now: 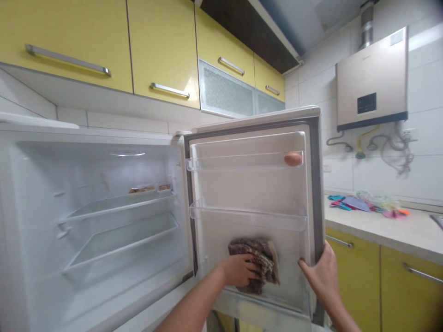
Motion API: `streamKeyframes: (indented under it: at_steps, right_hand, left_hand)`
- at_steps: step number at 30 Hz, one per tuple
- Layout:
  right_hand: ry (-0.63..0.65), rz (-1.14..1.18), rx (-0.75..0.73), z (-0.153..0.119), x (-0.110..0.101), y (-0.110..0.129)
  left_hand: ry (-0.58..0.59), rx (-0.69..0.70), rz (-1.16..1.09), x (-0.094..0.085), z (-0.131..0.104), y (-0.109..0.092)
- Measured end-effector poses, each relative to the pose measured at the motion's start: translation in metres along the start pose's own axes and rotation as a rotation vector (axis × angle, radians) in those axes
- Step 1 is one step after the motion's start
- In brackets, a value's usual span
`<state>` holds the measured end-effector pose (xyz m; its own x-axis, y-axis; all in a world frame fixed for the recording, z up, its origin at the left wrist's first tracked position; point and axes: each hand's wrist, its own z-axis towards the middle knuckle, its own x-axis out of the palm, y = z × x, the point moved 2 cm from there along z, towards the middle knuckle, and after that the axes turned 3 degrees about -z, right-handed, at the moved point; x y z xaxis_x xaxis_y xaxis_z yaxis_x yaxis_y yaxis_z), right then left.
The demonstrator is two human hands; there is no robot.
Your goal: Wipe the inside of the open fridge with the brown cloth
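My left hand (240, 269) presses a crumpled brown patterned cloth (254, 244) against the lower inner panel of the open refrigerator door (247, 186). Its fingers are bent over the cloth and partly hidden in the folds. With my right hand (323, 272) I grip the door's free edge, thumb on the inner side and the other fingers behind it. Two clear door shelves (247, 220) sit above the cloth, and an egg (293, 159) lies at the right end of the top one. The refrigerator compartment (38, 207) stands open at the left.
Inside, glass shelves (117, 205) span the compartment, with small food packs (141, 189) at the back. Yellow cupboards (162, 50) hang overhead. To the right, colourful cloths or bags (360, 204) lie on the counter (353, 221) below a water heater (372, 78).
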<state>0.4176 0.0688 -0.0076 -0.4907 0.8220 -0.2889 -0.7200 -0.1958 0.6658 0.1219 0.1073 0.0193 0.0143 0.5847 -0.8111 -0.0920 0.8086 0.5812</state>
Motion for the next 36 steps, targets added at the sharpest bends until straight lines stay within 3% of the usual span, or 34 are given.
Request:
streamKeyframes:
  at_steps: [4,7,10,14,18,19,21,24,26,29,32,36]
  right_hand:
    - [-0.022,0.017,-0.01,-0.001,0.0,0.0]
    - [-0.027,0.026,-0.006,-0.002,0.0,0.002]
    - [-0.018,0.008,0.003,-0.002,-0.001,0.003]
    - [-0.01,-0.001,0.008,-0.001,-0.001,0.003]
    - [-0.009,-0.008,0.004,-0.002,0.001,0.002]
    - [-0.012,-0.008,0.001,-0.002,0.001,0.001]
    - [-0.019,-0.008,-0.004,-0.003,0.001,0.001]
    - [-0.03,-0.01,-0.012,-0.003,0.002,0.0]
    - [-0.032,-0.007,-0.016,-0.003,0.003,-0.002]
    - [-0.02,0.007,-0.027,0.0,0.004,-0.006]
    - [0.028,0.027,-0.043,0.004,0.003,-0.011]
    - [0.128,0.08,-0.008,0.012,-0.004,-0.015]
  left_hand:
    - [0.019,0.012,-0.1,-0.01,-0.043,0.011]
    - [-0.008,-0.342,-0.299,-0.018,-0.068,0.015]
    - [-0.108,-0.716,-0.357,-0.03,-0.089,0.013]
    - [-0.315,-0.892,-0.299,-0.06,-0.106,0.012]
    - [-0.44,-1.087,-0.405,-0.075,-0.1,0.01]
    - [-0.543,-1.178,-0.466,-0.074,-0.094,0.008]
    - [-0.868,-1.407,-0.661,-0.067,-0.08,0.003]
    - [-1.417,-1.73,-1.242,-0.048,-0.06,-0.008]
    - [-1.678,-1.739,-1.666,-0.042,-0.052,-0.014]
    - [-1.885,-1.468,-1.955,-0.052,-0.059,-0.017]
    - [-1.945,-1.274,-1.877,-0.078,-0.08,-0.018]
    - [-2.125,-1.254,-1.619,-0.117,-0.103,-0.012]
